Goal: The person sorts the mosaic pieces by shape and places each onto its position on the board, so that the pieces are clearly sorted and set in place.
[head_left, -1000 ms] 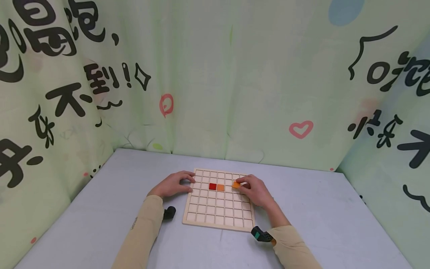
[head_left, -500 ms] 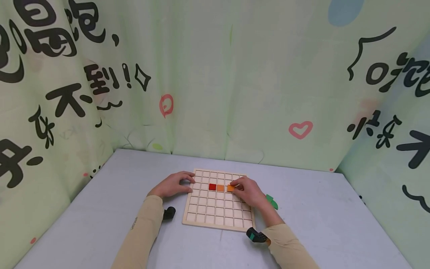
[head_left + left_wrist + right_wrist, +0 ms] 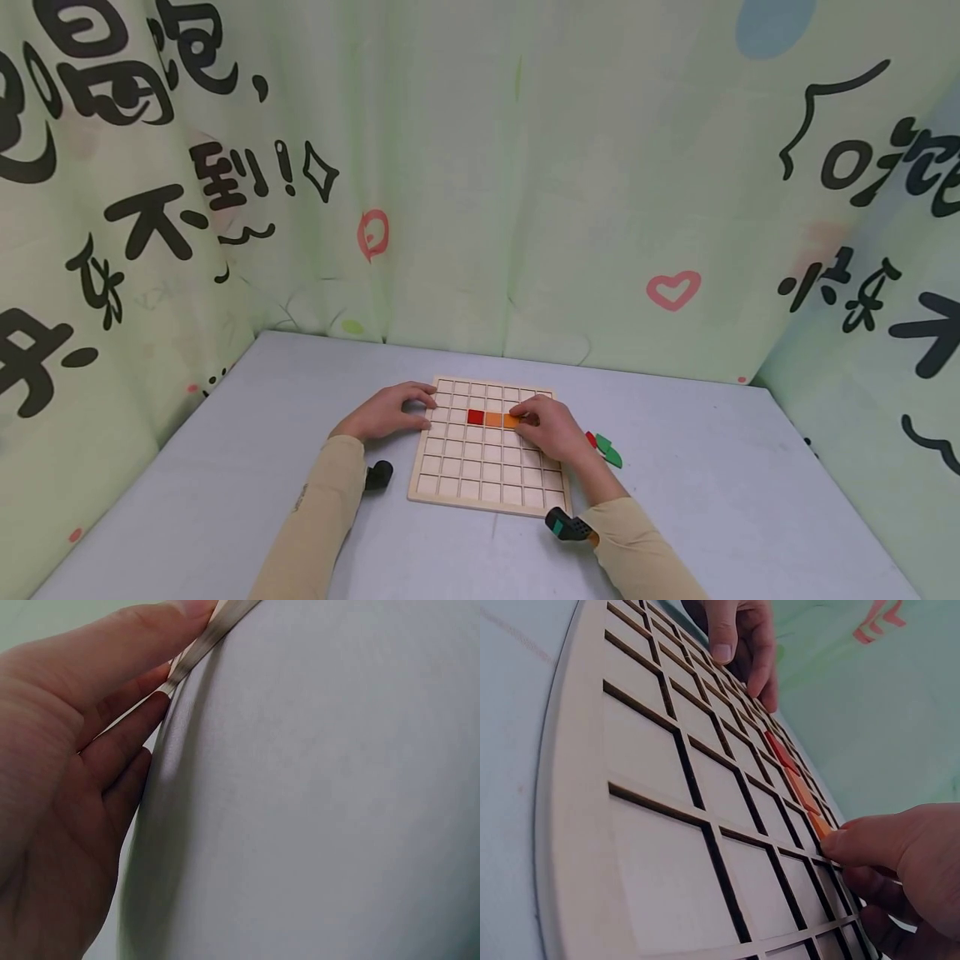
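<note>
A wooden grid board (image 3: 468,471) lies on the table, with a red square tile (image 3: 476,417) and an orange square tile (image 3: 493,419) side by side in its cells. My right hand (image 3: 551,429) holds a lighter orange tile (image 3: 512,422) just right of them. In the right wrist view, the thumb lies on that lighter tile (image 3: 820,824), which touches or nearly touches its neighbour; whether it sits fully in its cell is hidden. At the board's left edge, my left hand (image 3: 386,411) rests with thumb and fingers spread along the rim, as the left wrist view (image 3: 67,742) confirms.
Green pieces (image 3: 609,451) and a red piece (image 3: 591,438) lie on the table right of the board, partly behind my right forearm. A printed curtain (image 3: 480,183) stands around the table's back and sides. Each wrist wears a dark camera mount (image 3: 567,525).
My right hand has moved left over the board with the lighter orange tile, bringing it beside the orange one. Green and red pieces have come into sight behind the forearm. The left hand stays put.
</note>
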`<state>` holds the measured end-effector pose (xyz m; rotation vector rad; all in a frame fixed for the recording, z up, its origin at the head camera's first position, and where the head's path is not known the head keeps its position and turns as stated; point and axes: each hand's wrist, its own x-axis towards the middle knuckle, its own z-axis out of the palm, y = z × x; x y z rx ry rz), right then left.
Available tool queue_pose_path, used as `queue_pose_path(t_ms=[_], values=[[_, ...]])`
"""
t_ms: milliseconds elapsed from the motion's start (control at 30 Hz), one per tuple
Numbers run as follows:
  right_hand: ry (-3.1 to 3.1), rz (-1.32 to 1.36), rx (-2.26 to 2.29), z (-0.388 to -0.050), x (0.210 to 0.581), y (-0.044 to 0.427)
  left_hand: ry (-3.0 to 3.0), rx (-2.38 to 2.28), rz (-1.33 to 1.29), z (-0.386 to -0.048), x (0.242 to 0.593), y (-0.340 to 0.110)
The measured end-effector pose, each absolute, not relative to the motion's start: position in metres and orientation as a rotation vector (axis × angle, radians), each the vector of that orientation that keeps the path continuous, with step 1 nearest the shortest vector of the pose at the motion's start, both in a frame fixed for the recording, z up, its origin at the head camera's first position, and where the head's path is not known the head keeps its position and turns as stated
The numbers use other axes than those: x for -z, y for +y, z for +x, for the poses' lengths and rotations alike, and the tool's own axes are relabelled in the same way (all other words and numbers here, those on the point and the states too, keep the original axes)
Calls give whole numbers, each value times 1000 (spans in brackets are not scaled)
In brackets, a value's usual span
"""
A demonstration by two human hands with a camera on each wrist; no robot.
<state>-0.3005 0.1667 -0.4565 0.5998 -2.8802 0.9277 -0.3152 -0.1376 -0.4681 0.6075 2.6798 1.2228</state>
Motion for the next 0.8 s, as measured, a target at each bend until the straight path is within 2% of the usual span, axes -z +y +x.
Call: queue_pose_path(t_ms=[800], values=[[-2878,557,-959,-299,456,166,2681,-1215,581,-316,469,-137]])
